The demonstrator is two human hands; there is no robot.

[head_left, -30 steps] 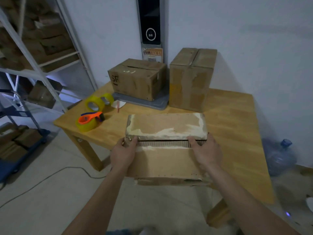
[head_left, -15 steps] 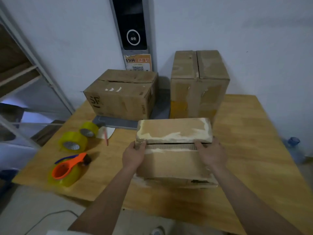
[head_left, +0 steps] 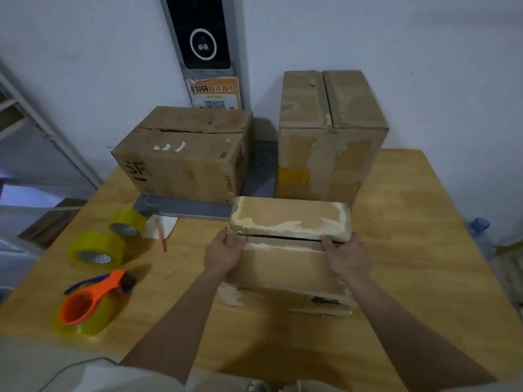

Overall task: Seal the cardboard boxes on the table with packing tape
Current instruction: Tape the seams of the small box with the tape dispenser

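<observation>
A small worn cardboard box (head_left: 291, 219) sits on the wooden table (head_left: 410, 273) in front of me, its two top flaps nearly closed with a narrow gap between them. My left hand (head_left: 223, 254) grips the box's left end at the gap. My right hand (head_left: 349, 257) holds the right end, fingers curled at the flap seam. An orange tape dispenser with a yellow roll (head_left: 87, 306) lies at the front left. Two loose yellow tape rolls (head_left: 97, 248) (head_left: 127, 222) lie behind it.
Two bigger cardboard boxes stand at the back: a wide one (head_left: 184, 154) on a grey tray (head_left: 181, 206) and a tall one (head_left: 331, 131) to its right. A red pen (head_left: 160, 234) lies on white paper. Metal shelving stands at the left, a water bottle (head_left: 481, 233) on the floor at the right.
The camera has moved closer and higher over the table. The small box and both hands have shifted further onto the table, toward the back boxes. My grip is unchanged.
</observation>
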